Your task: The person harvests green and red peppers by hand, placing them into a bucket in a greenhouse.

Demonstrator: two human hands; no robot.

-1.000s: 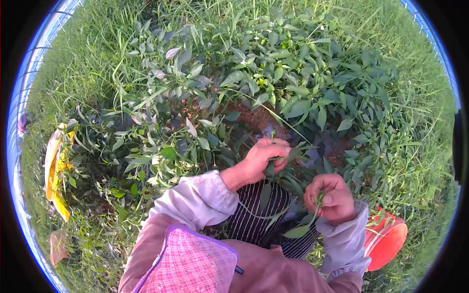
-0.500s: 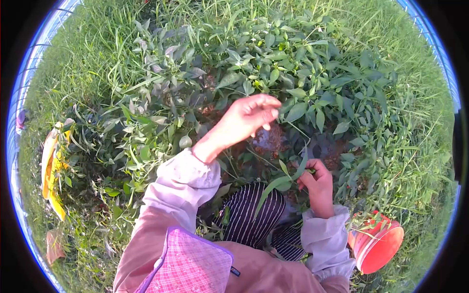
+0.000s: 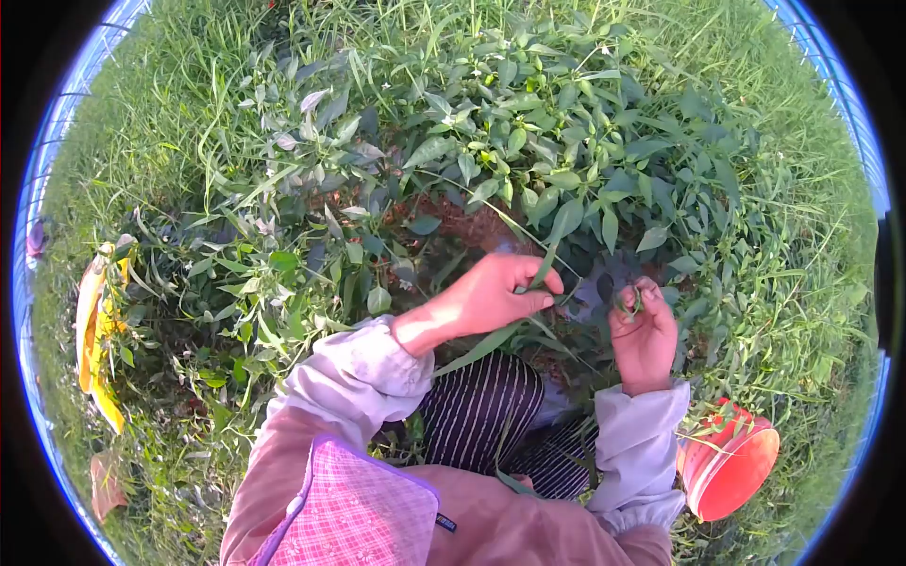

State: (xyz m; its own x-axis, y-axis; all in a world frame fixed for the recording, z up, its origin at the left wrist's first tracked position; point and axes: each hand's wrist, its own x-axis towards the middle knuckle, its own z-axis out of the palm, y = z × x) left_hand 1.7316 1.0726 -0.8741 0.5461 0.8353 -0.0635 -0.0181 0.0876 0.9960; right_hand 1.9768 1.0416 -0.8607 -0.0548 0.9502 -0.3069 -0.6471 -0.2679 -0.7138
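Observation:
My left hand (image 3: pixel 495 294) is closed in a pinch on a long blade of grass (image 3: pixel 481 349) in front of my knees. The stalk runs up toward the leafy plants (image 3: pixel 566 179), and a long leaf hangs down to the left. To its right, my right hand (image 3: pixel 645 338) is turned palm up with its fingers curled. A small green bit shows at its fingertips, too small to name. My knees (image 3: pixel 481 410) are in dark striped trousers just below both hands.
A red bucket (image 3: pixel 731 467) lies tilted in the grass at the lower right, with green stems at its side. Something yellow (image 3: pixel 92 330) lies at the far left, with a brownish scrap (image 3: pixel 107 483) below. Tall grass (image 3: pixel 802 236) surrounds the plants.
My left hand has come down from above the plants and taken hold of the grass blade. My right hand has let go of that grass and moved right and slightly up.

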